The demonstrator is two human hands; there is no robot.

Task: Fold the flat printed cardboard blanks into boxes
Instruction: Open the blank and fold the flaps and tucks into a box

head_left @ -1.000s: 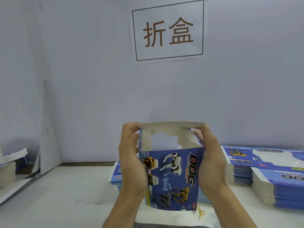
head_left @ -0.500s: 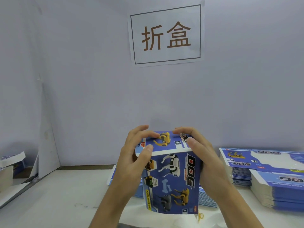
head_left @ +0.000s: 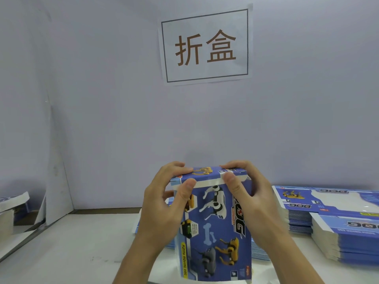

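Printed box [head_left: 215, 228] held upright at lower centre of frame, above white table [head_left: 71, 242]. Left hand [head_left: 162, 206] at box's upper left, fingers [head_left: 174, 168] curled over top flap, thumb pressing flap's front edge. Right hand [head_left: 254, 199] at upper right, likewise curled round flap, grasping it. Flap folded down, white edge showing. Stacks of flat blanks [head_left: 338, 226] at right of frame. Paper sign [head_left: 205, 46] on wall, upper centre
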